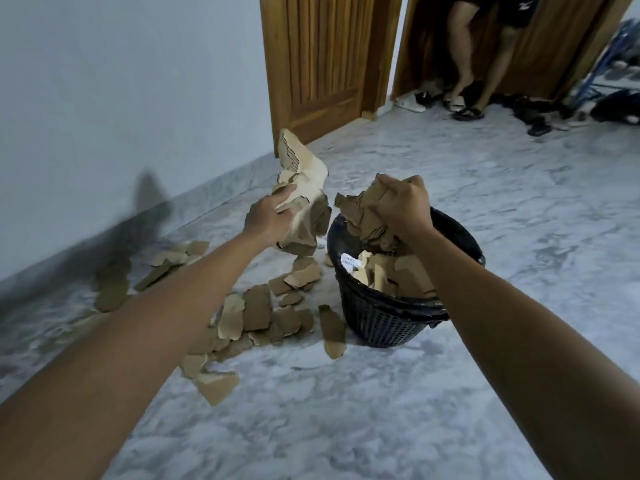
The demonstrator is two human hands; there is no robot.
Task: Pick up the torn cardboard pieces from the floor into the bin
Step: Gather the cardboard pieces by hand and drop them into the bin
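Observation:
A black mesh bin (384,317) stands on the marble floor, with several brown cardboard pieces inside it. My right hand (403,206) grips a bunch of torn cardboard (360,216) directly above the bin's opening. My left hand (268,218) holds a taller bundle of torn cardboard (304,181) in the air just left of the bin's rim. Several loose cardboard pieces (256,306) lie scattered on the floor to the left of the bin, and one strip (332,330) leans by its base.
A white wall runs along the left. A wooden door (322,64) stands at the back. A person's legs (464,53) show in the doorway, with shoes and sandals (467,112) strewn about the floor there.

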